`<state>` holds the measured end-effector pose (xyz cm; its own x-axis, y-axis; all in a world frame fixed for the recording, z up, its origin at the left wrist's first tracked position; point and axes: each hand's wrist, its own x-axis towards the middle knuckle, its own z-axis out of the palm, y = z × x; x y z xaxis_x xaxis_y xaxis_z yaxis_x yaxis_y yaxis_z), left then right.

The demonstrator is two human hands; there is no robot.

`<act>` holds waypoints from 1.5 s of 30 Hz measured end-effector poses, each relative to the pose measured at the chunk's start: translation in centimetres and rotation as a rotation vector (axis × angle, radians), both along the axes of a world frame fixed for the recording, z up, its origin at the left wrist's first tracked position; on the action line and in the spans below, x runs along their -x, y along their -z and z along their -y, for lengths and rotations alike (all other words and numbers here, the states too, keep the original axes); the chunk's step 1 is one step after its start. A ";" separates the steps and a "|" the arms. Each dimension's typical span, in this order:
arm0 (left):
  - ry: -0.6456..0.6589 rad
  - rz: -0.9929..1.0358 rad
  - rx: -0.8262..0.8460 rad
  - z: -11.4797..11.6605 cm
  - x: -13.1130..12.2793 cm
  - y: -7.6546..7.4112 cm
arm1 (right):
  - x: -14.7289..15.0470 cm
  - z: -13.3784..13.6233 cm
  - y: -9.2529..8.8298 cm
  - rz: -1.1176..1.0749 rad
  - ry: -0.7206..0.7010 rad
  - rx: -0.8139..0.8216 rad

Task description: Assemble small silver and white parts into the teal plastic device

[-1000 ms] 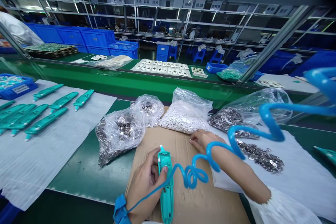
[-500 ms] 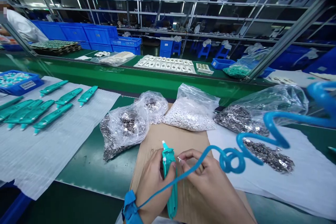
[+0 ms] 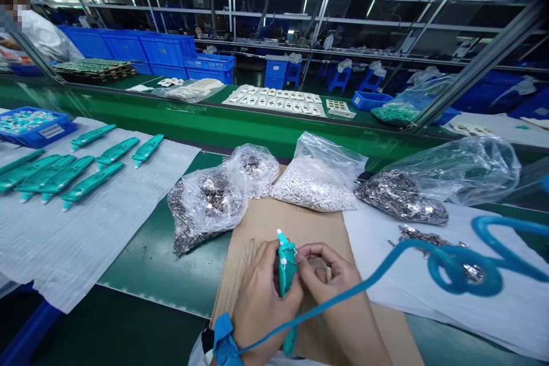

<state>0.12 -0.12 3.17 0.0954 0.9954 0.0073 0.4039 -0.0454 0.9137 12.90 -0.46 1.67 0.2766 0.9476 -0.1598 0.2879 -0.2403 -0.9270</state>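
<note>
My left hand (image 3: pixel 261 297) is wrapped round a teal pen-shaped plastic part (image 3: pixel 286 266), holding it upright over a brown cardboard sheet (image 3: pixel 274 223). My right hand (image 3: pixel 328 289) pinches something small against the part's upper side; I cannot make out what it is. A blue strap (image 3: pixel 223 342) sits on my left wrist, and its coiled blue cord (image 3: pixel 458 271) runs off to the right. Just beyond the cardboard lie a bag of small white pieces (image 3: pixel 317 180) and bags of small metal pieces (image 3: pixel 214 203).
Several more teal parts (image 3: pixel 81 163) lie in rows on white foam sheet (image 3: pixel 86 240) at left, beside a blue bin (image 3: pixel 30 126). Loose metal pieces (image 3: pixel 420 235) and another bag (image 3: pixel 441 180) lie at right. Another person (image 3: pixel 38 34) works at far left behind the green conveyor (image 3: pixel 206 126).
My right hand came back from the bag of white pieces to the teal part and now pinches against it. The coiled cord has dropped onto the table at right.
</note>
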 end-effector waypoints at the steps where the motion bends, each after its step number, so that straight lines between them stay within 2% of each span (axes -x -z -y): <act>1: -0.006 -0.011 -0.019 0.0 0.0 0.0 | 0.1 0.1 -0.2 0.036 0.015 -0.013; 7: 0.024 -0.017 0.008 0.4 0.0 -0.4 | 0.1 0.5 -0.2 0.102 -0.035 -0.020; 11: -0.049 -0.035 0.044 0.9 -0.2 -1.2 | 0.4 0.5 0.1 0.097 0.044 -0.064; 14: -0.065 -0.036 0.056 1.2 -0.4 -1.4 | 0.6 0.5 -0.6 0.067 0.007 -0.045; 19: -0.064 -0.018 0.025 1.4 -0.6 -1.2 | 0.9 0.4 -1.3 0.072 0.019 -0.069; 26: -0.105 -0.036 -0.050 1.6 -0.7 -0.7 | 1.0 -0.8 0.7 0.191 0.055 -0.233; 30: -0.106 0.001 -0.012 1.7 -0.9 -0.7 | 1.2 -0.1 -0.3 0.252 0.040 -0.200; 34: -0.077 0.074 0.065 1.5 -0.7 -0.7 | 1.1 0.3 -0.9 0.147 0.039 -0.105; 38: 0.005 0.105 0.144 1.0 0.1 -0.8 | 0.5 0.0 -1.0 -0.076 -0.064 -0.086; 41: -0.004 0.128 0.133 0.9 0.4 -0.8 | 0.4 -0.1 -1.4 -0.197 -0.056 -0.056; 45: -0.062 0.121 0.060 1.3 -0.1 -0.8 | 0.6 0.2 -2.0 -0.173 -0.026 0.026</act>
<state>0.18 -1.46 4.01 0.0360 0.9983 -0.0448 0.2911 0.0325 0.9561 12.26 -0.70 3.64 0.2180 0.9492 -0.2270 0.1311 -0.2589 -0.9570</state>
